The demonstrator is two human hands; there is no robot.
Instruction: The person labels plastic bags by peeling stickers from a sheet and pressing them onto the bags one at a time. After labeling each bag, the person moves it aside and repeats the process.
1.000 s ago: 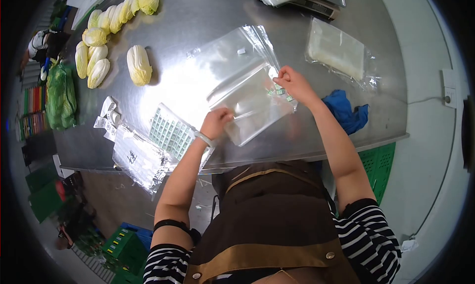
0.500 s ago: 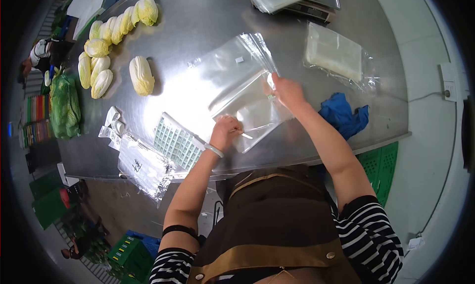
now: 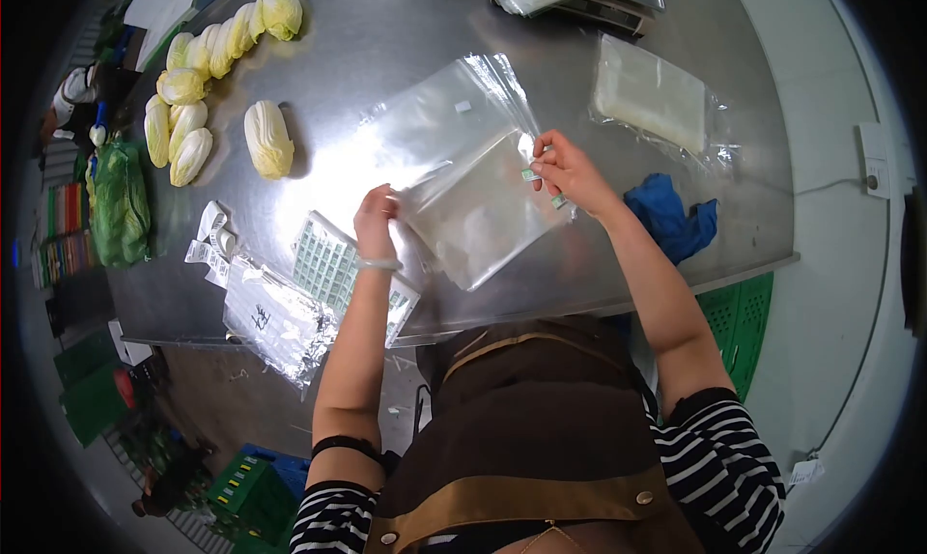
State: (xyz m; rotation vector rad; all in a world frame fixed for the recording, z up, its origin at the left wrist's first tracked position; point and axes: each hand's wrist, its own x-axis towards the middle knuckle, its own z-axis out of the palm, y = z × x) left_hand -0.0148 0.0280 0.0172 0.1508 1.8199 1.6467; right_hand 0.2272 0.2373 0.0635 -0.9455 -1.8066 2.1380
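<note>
Clear plastic bags [image 3: 483, 206] lie stacked and fanned on the metal table in front of me. My left hand [image 3: 375, 214] is at their left edge, its fingers bent together; whatever is between them is too blurred to make out. At the bags' right edge, my right hand [image 3: 570, 172] pinches a small green-and-white sticker [image 3: 529, 174]. Another small sticker [image 3: 558, 201] shows just below those fingers. The sheet of green-and-white stickers [image 3: 326, 264] rests left of the bags, partly behind my left forearm.
Several napa cabbages [image 3: 268, 141] are at the upper left. A packet of bags [image 3: 652, 95] and a blue cloth [image 3: 671, 218] lie to the right. A silvery plastic packet [image 3: 275, 312] overhangs the front edge. A scale [image 3: 608, 15] stands at the back. People are at the far left.
My left hand has moved up and left, away from the bags' lower part, where it held a small white strip. My right hand has shifted slightly, and stickers now show by its fingers.
</note>
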